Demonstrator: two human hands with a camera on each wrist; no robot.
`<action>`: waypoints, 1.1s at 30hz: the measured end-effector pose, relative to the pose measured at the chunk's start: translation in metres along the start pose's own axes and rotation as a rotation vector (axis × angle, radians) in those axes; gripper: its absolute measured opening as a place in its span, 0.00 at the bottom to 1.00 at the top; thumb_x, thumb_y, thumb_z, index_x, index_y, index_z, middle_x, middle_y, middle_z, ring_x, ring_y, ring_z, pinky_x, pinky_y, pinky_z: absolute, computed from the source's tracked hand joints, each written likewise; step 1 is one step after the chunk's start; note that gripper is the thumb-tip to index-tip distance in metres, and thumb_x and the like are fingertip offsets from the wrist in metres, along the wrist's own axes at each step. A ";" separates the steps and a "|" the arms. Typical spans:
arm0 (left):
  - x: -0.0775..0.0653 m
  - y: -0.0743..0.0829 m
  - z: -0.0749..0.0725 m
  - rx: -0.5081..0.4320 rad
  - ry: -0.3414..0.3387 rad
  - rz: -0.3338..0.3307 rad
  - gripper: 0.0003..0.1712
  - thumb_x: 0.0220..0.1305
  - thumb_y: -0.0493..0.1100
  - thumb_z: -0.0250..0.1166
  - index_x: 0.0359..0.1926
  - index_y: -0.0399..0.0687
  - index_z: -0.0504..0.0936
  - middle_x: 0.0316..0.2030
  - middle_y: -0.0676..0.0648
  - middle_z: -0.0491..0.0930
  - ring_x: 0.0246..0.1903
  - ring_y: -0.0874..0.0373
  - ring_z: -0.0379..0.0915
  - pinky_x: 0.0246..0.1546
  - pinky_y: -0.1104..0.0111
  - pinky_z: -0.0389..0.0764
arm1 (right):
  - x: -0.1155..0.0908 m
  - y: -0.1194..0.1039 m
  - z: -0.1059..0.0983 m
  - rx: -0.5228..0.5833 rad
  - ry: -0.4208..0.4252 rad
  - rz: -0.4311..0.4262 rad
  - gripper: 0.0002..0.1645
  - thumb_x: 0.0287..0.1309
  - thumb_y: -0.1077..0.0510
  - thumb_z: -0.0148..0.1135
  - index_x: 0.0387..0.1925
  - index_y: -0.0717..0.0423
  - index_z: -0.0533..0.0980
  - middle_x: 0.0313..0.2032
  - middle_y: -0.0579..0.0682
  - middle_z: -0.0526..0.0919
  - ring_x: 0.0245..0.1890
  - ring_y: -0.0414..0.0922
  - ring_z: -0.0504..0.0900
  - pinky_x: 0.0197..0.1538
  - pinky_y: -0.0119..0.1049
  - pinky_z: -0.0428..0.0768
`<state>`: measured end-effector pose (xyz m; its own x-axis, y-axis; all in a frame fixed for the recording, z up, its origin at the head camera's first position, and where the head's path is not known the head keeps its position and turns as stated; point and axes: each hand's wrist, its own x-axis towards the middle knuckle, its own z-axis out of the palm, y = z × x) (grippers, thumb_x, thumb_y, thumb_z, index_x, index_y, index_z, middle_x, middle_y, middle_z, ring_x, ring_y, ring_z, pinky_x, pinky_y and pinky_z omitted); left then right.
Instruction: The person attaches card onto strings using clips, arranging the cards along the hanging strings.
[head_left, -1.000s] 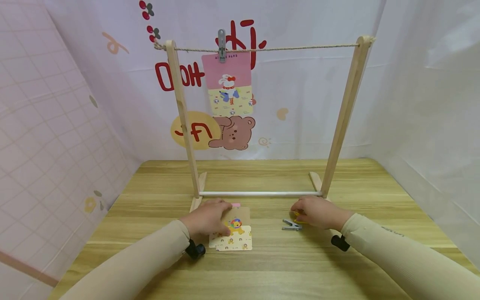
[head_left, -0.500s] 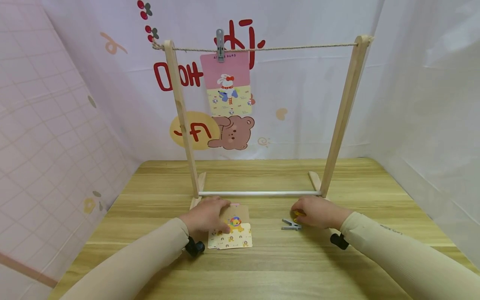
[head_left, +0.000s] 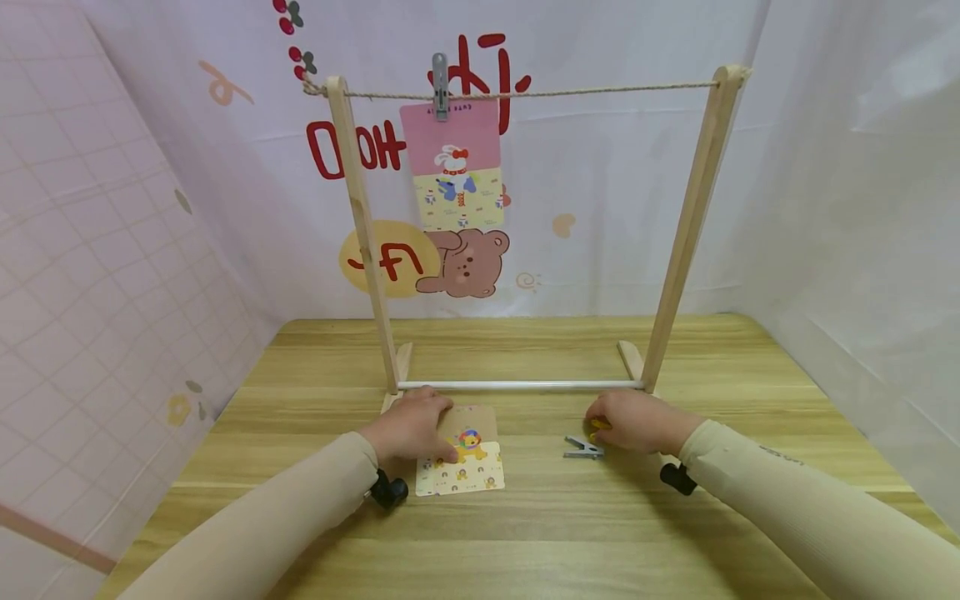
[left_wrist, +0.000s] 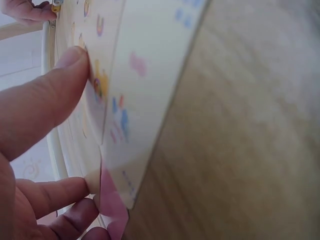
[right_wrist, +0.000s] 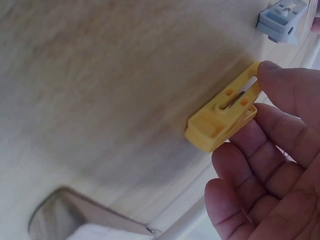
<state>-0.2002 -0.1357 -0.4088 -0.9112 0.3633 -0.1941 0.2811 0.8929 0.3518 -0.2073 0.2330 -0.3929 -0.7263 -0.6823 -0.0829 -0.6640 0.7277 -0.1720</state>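
My left hand (head_left: 411, 427) is at the left side of a small stack of cards, its thumb and fingers pinching the top lion card (head_left: 474, 468). Under it, the left wrist view shows a white-faced card (left_wrist: 145, 75) and a pink piece (left_wrist: 114, 205) by the fingertips. On the right, my right hand (head_left: 643, 422) pinches a yellow clothespin (right_wrist: 222, 112) by its handle end, between thumb and index finger. The clothespin is low over the tabletop or touching it; I cannot tell which. A grey clothespin (head_left: 583, 448) lies just left of that hand.
Behind the hands stands a wooden rack with a left post (head_left: 365, 233), a right post (head_left: 688, 233), a white bottom rod (head_left: 517, 386) and a rope (head_left: 592, 90) across the top. A grey clip (head_left: 440, 87) holds a pink-and-yellow rabbit card (head_left: 453, 171) on the rope.
The lion card has shifted slightly up and left, lining up more with the cards below, and the pink edge above it is now mostly covered. The yellow clothespin has turned a little in my right hand.
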 end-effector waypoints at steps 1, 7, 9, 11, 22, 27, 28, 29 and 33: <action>0.001 -0.001 0.000 -0.002 0.002 -0.002 0.52 0.49 0.63 0.84 0.70 0.45 0.77 0.57 0.46 0.76 0.62 0.47 0.71 0.66 0.50 0.73 | 0.000 0.000 0.000 -0.004 -0.001 0.000 0.06 0.62 0.58 0.74 0.39 0.54 0.86 0.31 0.42 0.82 0.30 0.35 0.71 0.36 0.34 0.74; 0.002 -0.002 0.001 -0.024 0.006 -0.005 0.51 0.48 0.62 0.84 0.69 0.46 0.77 0.58 0.46 0.76 0.66 0.45 0.69 0.70 0.49 0.70 | 0.001 0.001 0.001 -0.007 -0.007 0.006 0.06 0.62 0.57 0.74 0.39 0.54 0.86 0.32 0.41 0.83 0.31 0.35 0.73 0.36 0.35 0.76; 0.002 -0.001 0.001 -0.029 0.004 -0.005 0.51 0.48 0.61 0.84 0.69 0.46 0.77 0.61 0.45 0.76 0.68 0.44 0.68 0.71 0.48 0.69 | 0.001 0.001 0.002 -0.004 -0.009 0.011 0.06 0.62 0.57 0.74 0.39 0.54 0.86 0.33 0.42 0.84 0.31 0.34 0.74 0.37 0.35 0.77; 0.003 -0.001 0.001 -0.035 0.005 -0.002 0.50 0.48 0.61 0.84 0.69 0.46 0.76 0.63 0.45 0.75 0.70 0.44 0.67 0.72 0.47 0.68 | 0.001 0.002 0.002 -0.003 -0.010 0.013 0.06 0.62 0.57 0.74 0.39 0.54 0.86 0.33 0.42 0.84 0.31 0.34 0.73 0.37 0.35 0.77; 0.003 -0.001 0.001 -0.067 0.017 0.010 0.52 0.49 0.60 0.84 0.71 0.49 0.73 0.70 0.43 0.72 0.74 0.41 0.64 0.74 0.44 0.66 | 0.002 0.004 0.004 -0.018 0.014 -0.018 0.05 0.61 0.59 0.75 0.38 0.54 0.85 0.33 0.42 0.84 0.31 0.34 0.74 0.37 0.35 0.77; 0.003 0.001 0.000 -0.078 0.015 0.009 0.51 0.50 0.60 0.84 0.71 0.50 0.73 0.68 0.43 0.74 0.73 0.42 0.65 0.73 0.44 0.66 | 0.002 0.003 0.004 -0.036 0.017 -0.015 0.06 0.61 0.58 0.75 0.38 0.54 0.85 0.32 0.43 0.84 0.31 0.35 0.74 0.37 0.35 0.77; 0.002 0.001 0.000 -0.082 0.014 0.008 0.51 0.50 0.60 0.84 0.71 0.50 0.73 0.68 0.44 0.74 0.73 0.42 0.65 0.73 0.44 0.67 | 0.002 0.003 0.004 -0.040 0.018 -0.014 0.06 0.61 0.58 0.75 0.38 0.54 0.85 0.33 0.43 0.84 0.31 0.35 0.75 0.37 0.36 0.78; 0.002 0.001 0.000 -0.085 0.013 0.008 0.51 0.50 0.60 0.84 0.71 0.51 0.73 0.67 0.44 0.75 0.72 0.42 0.65 0.73 0.44 0.67 | 0.001 0.003 0.004 -0.041 0.019 -0.014 0.06 0.61 0.58 0.75 0.37 0.54 0.85 0.33 0.43 0.84 0.32 0.36 0.76 0.38 0.37 0.79; 0.002 0.002 -0.001 -0.106 0.015 0.003 0.50 0.50 0.59 0.85 0.71 0.53 0.73 0.65 0.46 0.76 0.71 0.44 0.67 0.71 0.45 0.69 | 0.001 0.002 0.005 -0.041 0.027 -0.013 0.05 0.61 0.59 0.75 0.38 0.54 0.85 0.35 0.44 0.86 0.35 0.37 0.80 0.41 0.39 0.82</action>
<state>-0.2015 -0.1339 -0.4074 -0.9150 0.3615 -0.1794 0.2513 0.8582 0.4475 -0.2087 0.2337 -0.3978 -0.7219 -0.6899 -0.0541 -0.6796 0.7216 -0.1323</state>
